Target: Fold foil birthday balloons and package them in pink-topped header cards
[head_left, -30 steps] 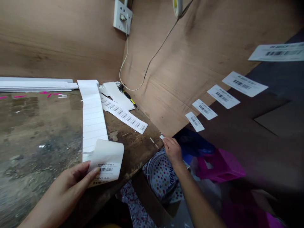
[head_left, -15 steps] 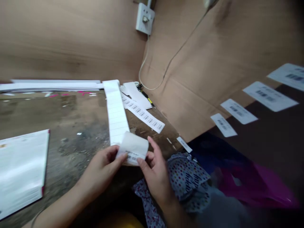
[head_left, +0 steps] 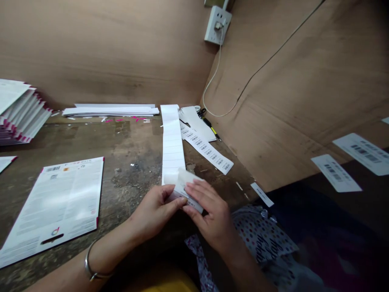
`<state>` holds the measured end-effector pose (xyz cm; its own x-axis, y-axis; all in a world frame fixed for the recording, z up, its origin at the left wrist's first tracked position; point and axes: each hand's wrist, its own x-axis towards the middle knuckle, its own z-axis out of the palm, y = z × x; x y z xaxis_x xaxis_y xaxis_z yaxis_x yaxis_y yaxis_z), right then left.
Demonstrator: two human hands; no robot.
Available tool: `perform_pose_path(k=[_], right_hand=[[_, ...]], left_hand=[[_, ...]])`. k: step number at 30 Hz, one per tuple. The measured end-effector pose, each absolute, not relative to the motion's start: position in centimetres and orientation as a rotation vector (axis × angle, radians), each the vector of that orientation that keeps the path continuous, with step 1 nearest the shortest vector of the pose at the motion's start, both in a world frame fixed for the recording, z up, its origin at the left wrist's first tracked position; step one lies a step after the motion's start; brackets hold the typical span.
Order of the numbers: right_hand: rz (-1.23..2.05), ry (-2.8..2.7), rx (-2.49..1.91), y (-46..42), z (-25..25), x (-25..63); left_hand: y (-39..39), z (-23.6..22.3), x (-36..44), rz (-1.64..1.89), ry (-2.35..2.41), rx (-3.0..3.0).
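Note:
Both hands hold the near end of a long white strip of barcode labels (head_left: 173, 150), which runs back over the table and is bent over at my fingers. My left hand (head_left: 154, 209) pinches the strip's left side, thumb on top near a printed line. With fingers laid across the folded end (head_left: 190, 178), my right hand (head_left: 211, 211) grips it from the right. To the left lies a flat white printed package (head_left: 63, 198) with a hang slot and pink corners. A second strip of printed labels (head_left: 209, 152) rests to the right of the long one.
A stack of white and pink packages (head_left: 24, 113) stands at the far left. White strips (head_left: 112, 110) lie along the back wall near a yellow-black pen (head_left: 212, 129). Single barcode labels (head_left: 337, 172) stick at the right edge. A dotted bag (head_left: 261, 235) is below.
The view has turned left, bringing the package stack into sight. My right hand's fingers have moved over the folded label end, which they now cover and press.

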<state>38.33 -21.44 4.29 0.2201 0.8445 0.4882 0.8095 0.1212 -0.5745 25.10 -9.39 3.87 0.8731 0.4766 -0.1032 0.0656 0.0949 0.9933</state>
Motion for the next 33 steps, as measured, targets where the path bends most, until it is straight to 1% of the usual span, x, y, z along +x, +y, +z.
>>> perform_pose_path(k=[2,5,12,20,21,23,27,28,30,31,33], right_hand=[[0.197,-1.449,-1.653,-21.1,3.9,38.0],[0.3,-1.265,-1.688,-20.8,3.3,37.6],[0.297,-1.045,-1.664,-20.4,2.5,37.0],[0.427,-0.766,-1.62,-20.0,2.1,37.4],[0.392,-0.713,-1.608,-20.0,2.1,37.9],[0.208,-0.574,-1.568,-20.3,2.5,39.6],[-0.341,-0.376,-1.536,-24.2,4.0,44.9],[-0.51,-0.422,-1.613,-25.7,4.2,46.2],[-0.847,-0.705,-1.868,-28.7,4.0,48.1],[-0.947,-0.882,-1.988,-29.9,3.5,48.8],[-0.963,-1.148,-2.13,-31.4,1.8,49.7]], left_hand=[[-9.3,3.9,24.9,0.312,0.406,1.496],[-9.1,3.9,24.7,0.313,0.357,1.587],[-9.1,3.1,25.0,0.3,0.442,1.83],[-9.3,2.8,25.2,0.221,0.419,1.807],[-9.3,2.7,25.1,0.211,0.414,1.804],[-9.3,2.5,25.0,0.204,0.413,1.783],[-9.0,2.3,24.6,0.235,0.547,1.699],[-8.9,2.2,24.5,0.242,0.587,1.671],[-8.6,2.0,24.7,0.226,0.625,1.618],[-8.5,2.0,24.7,0.207,0.62,1.599],[-8.5,1.8,24.9,0.17,0.587,1.568]])
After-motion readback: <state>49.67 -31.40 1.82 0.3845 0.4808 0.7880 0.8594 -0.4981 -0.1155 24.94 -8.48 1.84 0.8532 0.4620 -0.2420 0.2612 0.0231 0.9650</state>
